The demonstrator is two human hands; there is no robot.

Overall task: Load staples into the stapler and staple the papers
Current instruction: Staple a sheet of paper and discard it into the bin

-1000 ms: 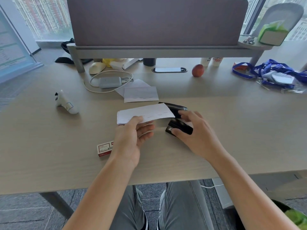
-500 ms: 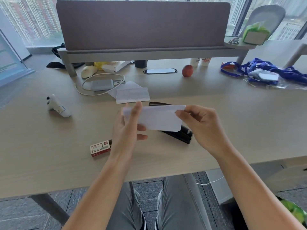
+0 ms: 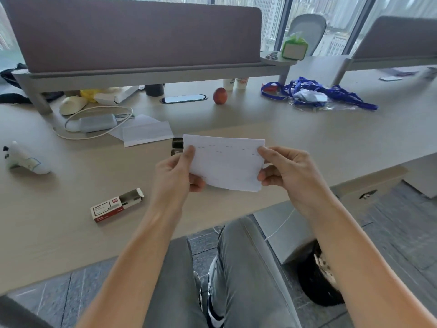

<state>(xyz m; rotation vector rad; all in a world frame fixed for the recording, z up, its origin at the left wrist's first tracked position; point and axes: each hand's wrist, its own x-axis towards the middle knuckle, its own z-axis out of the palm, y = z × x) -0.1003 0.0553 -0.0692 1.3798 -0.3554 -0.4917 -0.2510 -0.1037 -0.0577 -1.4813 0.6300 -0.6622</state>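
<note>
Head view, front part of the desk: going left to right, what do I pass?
White controller → staple box, open at its right end → left hand → papers held up in both hands → right hand.

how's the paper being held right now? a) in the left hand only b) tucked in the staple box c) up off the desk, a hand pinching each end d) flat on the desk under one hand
c: the paper is raised above the desk, the left hand pinching its left end and the right hand its right end.
</note>
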